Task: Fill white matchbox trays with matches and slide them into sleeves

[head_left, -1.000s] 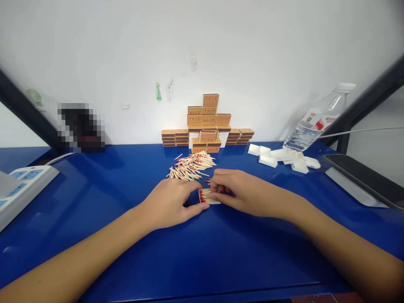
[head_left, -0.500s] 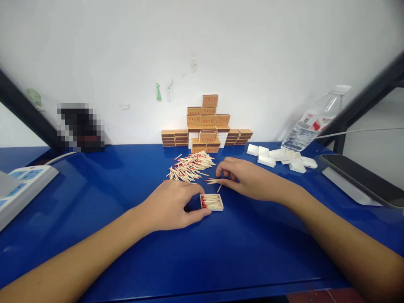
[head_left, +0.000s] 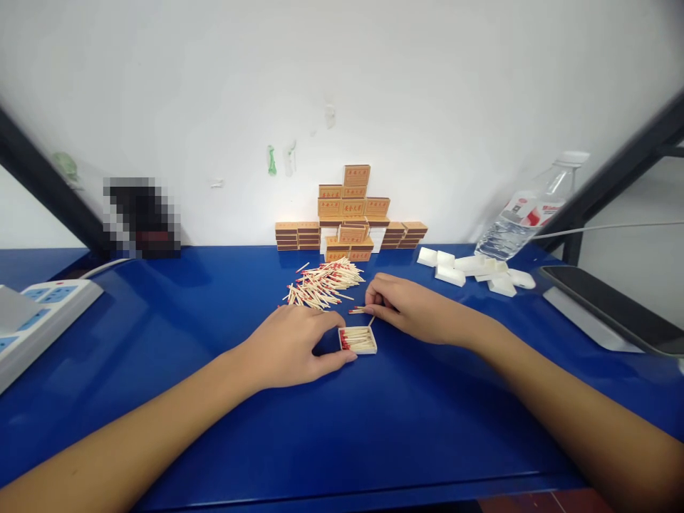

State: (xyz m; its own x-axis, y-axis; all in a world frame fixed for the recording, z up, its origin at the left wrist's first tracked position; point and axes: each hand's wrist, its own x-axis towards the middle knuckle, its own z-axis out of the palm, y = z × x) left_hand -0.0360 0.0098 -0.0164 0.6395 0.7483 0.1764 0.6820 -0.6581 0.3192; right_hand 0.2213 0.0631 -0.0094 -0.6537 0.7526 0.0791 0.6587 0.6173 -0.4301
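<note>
A small white matchbox tray (head_left: pixel 358 340) partly filled with red-tipped matches lies on the blue table (head_left: pixel 342 427). My left hand (head_left: pixel 291 347) curls round the tray's left side, thumb and fingers touching it. Just behind the tray, my right hand (head_left: pixel 409 308) pinches a few loose matches (head_left: pixel 358 311) against the table. A heap of loose matches (head_left: pixel 323 283) lies further back, left of my right hand.
Stacked orange matchboxes (head_left: pixel 350 217) stand against the white wall. Empty white trays (head_left: pixel 470 269) lie at the right, beside a tilted water bottle (head_left: pixel 526 214) and a dark phone on a stand (head_left: pixel 609 306). A white power strip (head_left: pixel 37 313) sits at the left edge.
My right hand left the tray and moved back to the few loose matches behind it, closing on them. The left hand stayed on the tray.
</note>
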